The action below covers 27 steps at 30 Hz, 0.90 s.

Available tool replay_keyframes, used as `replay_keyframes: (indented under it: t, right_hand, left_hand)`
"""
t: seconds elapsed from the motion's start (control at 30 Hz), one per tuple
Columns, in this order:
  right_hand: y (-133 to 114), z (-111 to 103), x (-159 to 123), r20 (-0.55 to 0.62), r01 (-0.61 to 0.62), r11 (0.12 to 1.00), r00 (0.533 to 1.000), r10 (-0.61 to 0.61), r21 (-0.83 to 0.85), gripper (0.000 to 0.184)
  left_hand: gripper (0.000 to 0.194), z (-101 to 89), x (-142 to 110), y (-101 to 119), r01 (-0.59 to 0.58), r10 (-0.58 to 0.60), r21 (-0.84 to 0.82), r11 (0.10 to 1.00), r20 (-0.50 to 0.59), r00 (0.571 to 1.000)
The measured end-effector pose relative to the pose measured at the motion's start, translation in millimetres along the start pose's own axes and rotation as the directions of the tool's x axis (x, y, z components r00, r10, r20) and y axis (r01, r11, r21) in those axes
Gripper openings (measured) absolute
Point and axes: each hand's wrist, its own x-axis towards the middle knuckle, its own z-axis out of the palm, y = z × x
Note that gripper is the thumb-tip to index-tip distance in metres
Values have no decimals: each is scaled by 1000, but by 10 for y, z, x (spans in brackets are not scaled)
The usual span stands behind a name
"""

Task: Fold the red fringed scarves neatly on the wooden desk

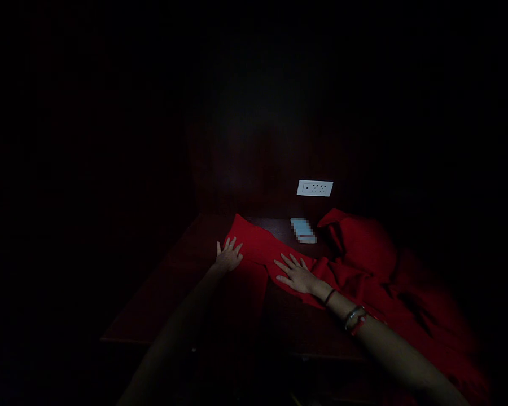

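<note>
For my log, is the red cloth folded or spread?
Partly spread: the red cloth lies flat under the left hand and right hand, but bunches to the right.

A plain, bright red cloth point(359, 254) lies across the dark bench point(161, 293). Its left part is spread flat in a strip, with a pointed corner at the far side. Toward the right it bunches into loose creases and a raised, rumpled heap, trailing nearer until its edge fades into shadow.
</note>
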Motion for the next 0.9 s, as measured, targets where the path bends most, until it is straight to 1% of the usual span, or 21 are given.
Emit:
replay_keyframes:
  t: [0.07,0.1,0.13,0.2,0.27,0.33,0.37,0.43,0.47,0.5,0.57,0.63,0.7,0.77,0.8,0.83,0.87,0.9]
  right_hand:
    - [-28,10,6,13,11,1000,1000,-11,-5,63]
    - [-32,7,23,37,17,1000,999,-16,-8,64]
    - [-24,0,38,58,21,1000,998,-20,-13,65]
    - [37,-23,36,83,35,999,996,-33,-30,65]
    - [139,-57,-15,95,37,999,995,-33,-38,67]
    - [222,-104,-79,106,18,999,994,-14,-35,67]
    - [232,-131,-98,129,0,999,992,4,-36,69]
    - [161,-175,-88,161,-25,999,986,31,-39,72]
    - [82,-188,-63,144,-19,999,989,25,-38,72]
    - [-15,-192,-30,98,-5,999,995,8,-36,70]
    - [-194,-187,18,-33,37,999,999,-38,-39,65]
    - [-245,-197,-10,-115,41,997,992,-48,-60,62]
    - [-99,-255,-149,-147,-39,996,989,26,-86,62]
    - [193,-356,-381,-185,-195,975,967,173,-107,60]
    - [349,-409,-513,-195,-280,953,947,254,-118,60]
    - [487,-455,-638,-172,-340,932,933,318,-122,58]
    - [593,-489,-747,-153,-385,914,918,365,-127,53]
    - [662,-509,-832,-146,-414,901,907,395,-133,47]
  left_hand:
    - [46,-9,-37,72,-92,92,6,996,-79,993]
    - [46,1,-52,104,-124,123,-7,992,-82,989]
    - [46,16,-62,125,-142,140,-27,990,-59,988]
    - [48,47,-60,123,-129,131,-58,990,32,991]
    - [53,57,-37,75,-106,112,-59,993,115,987]
    - [57,48,-13,25,-91,99,-55,994,169,981]
    - [58,42,-8,12,-81,90,-52,995,184,979]
    - [59,42,-13,14,-61,68,-43,997,171,983]
    - [59,49,-22,24,-48,53,-35,998,155,986]
    - [60,61,-33,36,-35,38,-26,999,138,990]
    - [60,87,-53,50,-26,27,-9,1000,113,993]
    - [60,97,-57,52,-24,23,9,1000,117,993]
    - [60,75,-35,73,-12,7,31,999,147,989]
    - [56,31,16,144,-27,18,64,998,131,991]
    - [53,10,48,202,-58,51,74,996,92,994]
    - [51,-5,82,269,-103,99,74,992,47,994]
    - [50,-11,113,340,-148,147,63,987,15,989]
    - [49,-5,141,406,-177,176,41,983,10,984]
